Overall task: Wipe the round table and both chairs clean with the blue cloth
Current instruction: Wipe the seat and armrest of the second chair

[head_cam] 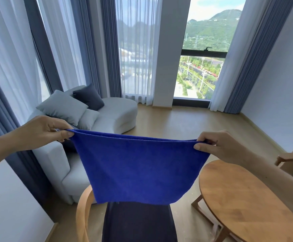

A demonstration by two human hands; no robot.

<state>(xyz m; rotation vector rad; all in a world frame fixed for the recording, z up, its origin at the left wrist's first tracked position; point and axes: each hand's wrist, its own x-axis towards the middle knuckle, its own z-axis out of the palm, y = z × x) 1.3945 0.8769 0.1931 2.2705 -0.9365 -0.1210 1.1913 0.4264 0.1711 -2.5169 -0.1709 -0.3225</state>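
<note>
Cloth (138,168): blue, held up in the air and spread flat betw. both hands, top edge stretched nearly straight, lower part hangs free. It is in front of the chair, above its seat, not touching counter.
Left hand (44,131): pinches top left corner of cloth, thumb and fingers curled around the edge, knuckles up.
Right hand (219,145): pinches top right corner of cloth the same way, fingers closed on the edge; forearm passes over the counter, w/o touching as far as I can see.
Counter (247,203): round, wood, at lower right, top bare where it shows; wood legs visible under it at left side.
Chair (138,222): directly below cloth, dark seat/back part, curved wood arm at the left. Upper part hidden by cloth.
2nd chair (292,159): only a wood arm piece seen at right edge, behind the counter, partly cut by frame and by the right forearm.
Sofa (114,114): light grey, at the left behind cloth, near the window; carries 2 light cushions and 1 dark cushion.
Window (205,55): tall glass, green hill and road outside; sheer white curtains and blue-grey drapes at both sides.
Floor (186,123): light wood colour.
</note>
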